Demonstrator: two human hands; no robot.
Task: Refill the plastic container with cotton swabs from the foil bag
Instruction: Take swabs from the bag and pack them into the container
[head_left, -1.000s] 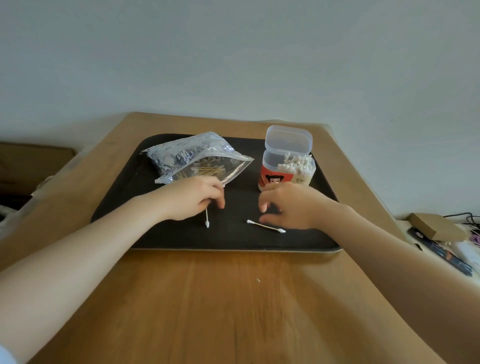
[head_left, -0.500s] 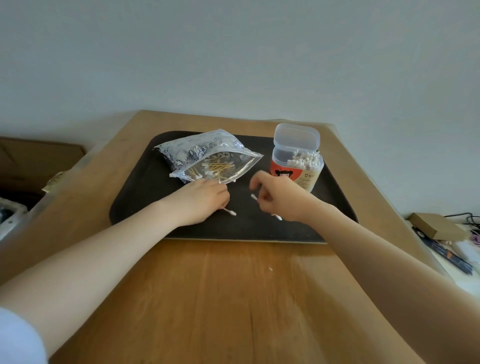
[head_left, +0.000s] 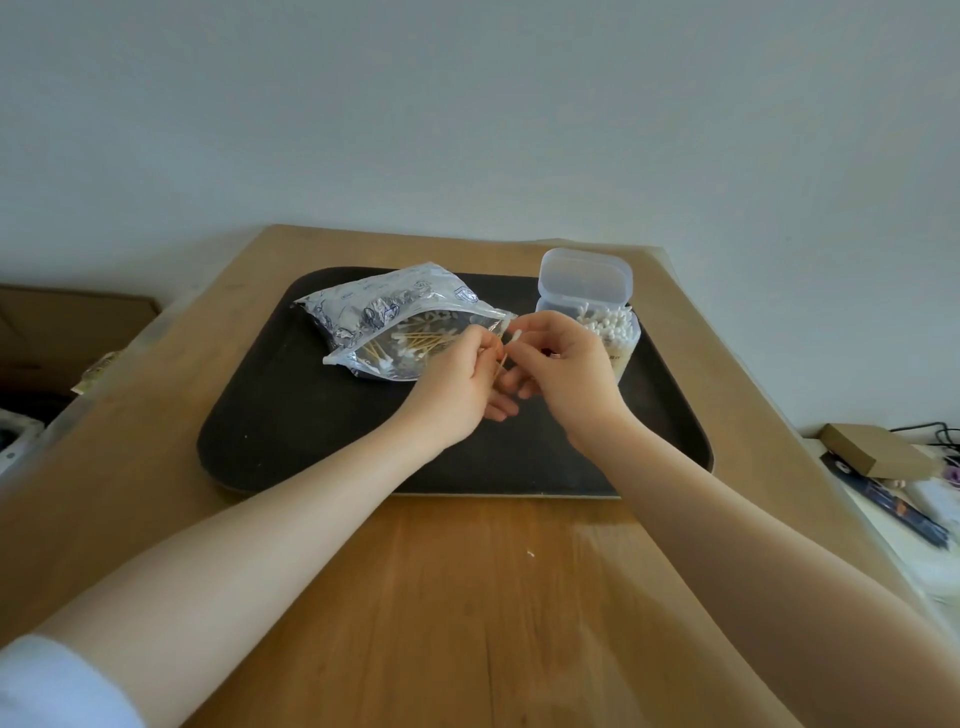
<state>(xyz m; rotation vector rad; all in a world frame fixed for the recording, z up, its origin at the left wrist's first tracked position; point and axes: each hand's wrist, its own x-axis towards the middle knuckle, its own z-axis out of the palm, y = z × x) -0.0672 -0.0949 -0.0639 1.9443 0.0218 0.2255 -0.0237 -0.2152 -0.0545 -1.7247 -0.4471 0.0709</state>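
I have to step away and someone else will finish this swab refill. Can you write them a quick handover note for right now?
Left hand: pinches cotton swabs picked up off the tray, held above it.
Right hand: fingers meet the same swabs; one white tip shows between the two hands.
Foil bag: lies open on the black tray, with more swabs visible inside.
Plastic container: stands at the tray's back right, lid flipped open, already packed with upright swabs.
Done: most of the refill, and the loose swabs are gathered.
Left: drop the held swabs into the container, add the bag's remainder if it fits, close the lid.
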